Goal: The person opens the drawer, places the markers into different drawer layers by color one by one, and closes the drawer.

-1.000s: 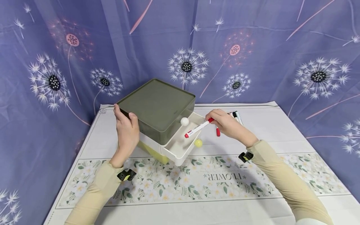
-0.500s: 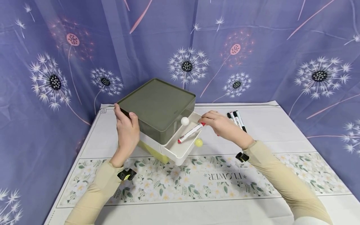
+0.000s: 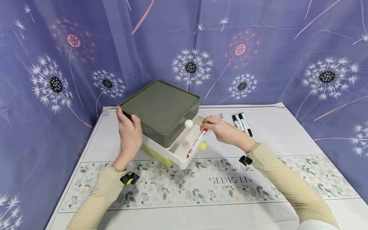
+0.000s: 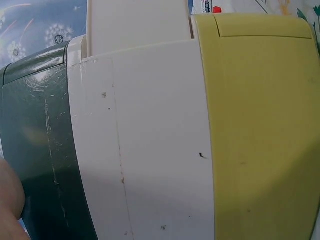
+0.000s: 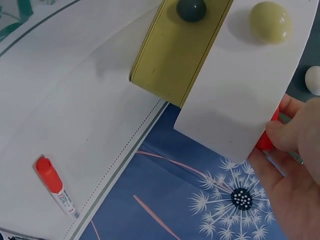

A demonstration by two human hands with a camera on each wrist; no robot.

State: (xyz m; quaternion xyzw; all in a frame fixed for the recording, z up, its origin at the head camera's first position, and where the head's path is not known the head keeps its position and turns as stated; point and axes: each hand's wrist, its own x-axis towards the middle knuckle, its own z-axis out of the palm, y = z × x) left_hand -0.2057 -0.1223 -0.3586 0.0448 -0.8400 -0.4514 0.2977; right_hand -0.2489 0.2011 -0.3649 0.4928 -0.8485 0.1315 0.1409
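in the open white drawer (image 3: 185, 137), bare floor separates the green tier (image 3: 161, 108) from the marker (image 3: 196, 142) along the front edge; the right hand (image 3: 222, 129) pinches the marker's red end; the left hand (image 3: 129, 133), thumb apart, presses the tier.

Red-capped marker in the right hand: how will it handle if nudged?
The marker is probably stiff: straight barrel. Looks round, so may roll, though raised walls of the drawer might stop it. Likely light: the right hand pinches it near one end.
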